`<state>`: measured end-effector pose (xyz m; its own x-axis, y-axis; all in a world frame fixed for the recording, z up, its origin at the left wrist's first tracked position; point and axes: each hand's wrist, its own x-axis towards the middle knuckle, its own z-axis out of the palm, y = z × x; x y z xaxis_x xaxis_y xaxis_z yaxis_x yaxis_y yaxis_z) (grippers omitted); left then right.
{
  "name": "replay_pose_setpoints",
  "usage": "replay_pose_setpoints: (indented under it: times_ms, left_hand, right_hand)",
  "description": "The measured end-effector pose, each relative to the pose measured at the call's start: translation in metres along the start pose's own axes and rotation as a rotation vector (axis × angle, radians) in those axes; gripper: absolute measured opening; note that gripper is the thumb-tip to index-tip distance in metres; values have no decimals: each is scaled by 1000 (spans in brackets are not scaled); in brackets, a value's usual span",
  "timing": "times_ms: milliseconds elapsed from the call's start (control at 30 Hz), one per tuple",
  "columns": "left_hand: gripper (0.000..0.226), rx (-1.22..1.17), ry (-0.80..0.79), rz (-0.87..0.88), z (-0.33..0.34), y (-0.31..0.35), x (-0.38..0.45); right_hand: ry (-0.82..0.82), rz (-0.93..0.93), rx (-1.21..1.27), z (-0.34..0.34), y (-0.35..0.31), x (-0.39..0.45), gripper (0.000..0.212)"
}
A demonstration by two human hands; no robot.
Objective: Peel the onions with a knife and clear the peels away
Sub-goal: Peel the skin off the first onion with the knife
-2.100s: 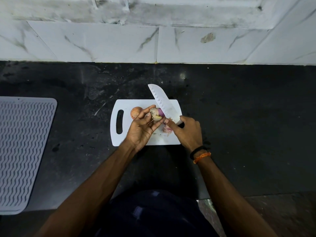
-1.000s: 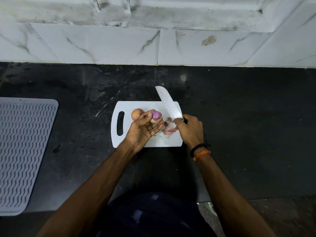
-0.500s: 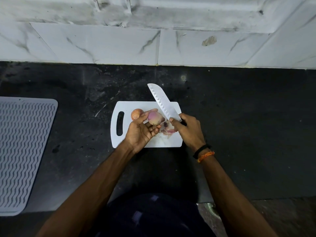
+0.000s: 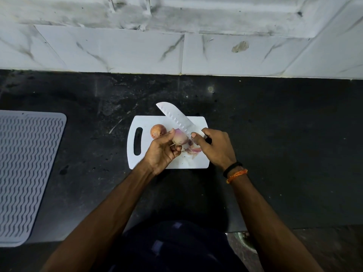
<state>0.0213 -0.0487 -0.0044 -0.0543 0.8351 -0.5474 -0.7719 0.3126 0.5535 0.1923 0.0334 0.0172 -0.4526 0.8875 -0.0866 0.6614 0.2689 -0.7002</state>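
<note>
A white cutting board (image 4: 198,160) lies on the black counter. My left hand (image 4: 161,152) holds a partly peeled purple onion (image 4: 179,138) just above the board. My right hand (image 4: 215,147) grips the handle of a white knife (image 4: 176,118); its blade points up and to the left, and its edge lies against the onion. The right thumb sits close to the onion. An unpeeled brown onion (image 4: 157,131) rests on the board behind my left hand. Loose pink peels (image 4: 193,150) lie on the board between my hands.
A grey ribbed drying mat (image 4: 25,171) lies at the left on the black counter (image 4: 284,144). White marble tiles (image 4: 117,50) form the wall behind. A metal bowl's rim (image 4: 245,244) shows below the counter's front edge at the lower right.
The knife swung away from the onion to the right, then came back against it. My left hand turned the onion, showing more of its peeled purple side. More peel lies on the board.
</note>
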Motion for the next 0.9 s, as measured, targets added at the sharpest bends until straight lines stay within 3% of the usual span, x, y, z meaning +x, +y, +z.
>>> replay_pose_setpoints:
  times_ms: [267,433,800,900]
  left_hand:
    - [29,6,36,33,0,-4,2]
    - [23,-5,36,33,5,-3,1]
    - [30,-32,87,11,3,-5,4]
    - [28,-12,77,7,5,-4,4]
  right_hand:
    - [-35,-62,-64,2,3,-2,49]
    - [10,-39,63,-1,1,-3,41]
    - [-57,-112,-36,7,1,-3,66]
    - [-22,-124,9,7,2,-5,55]
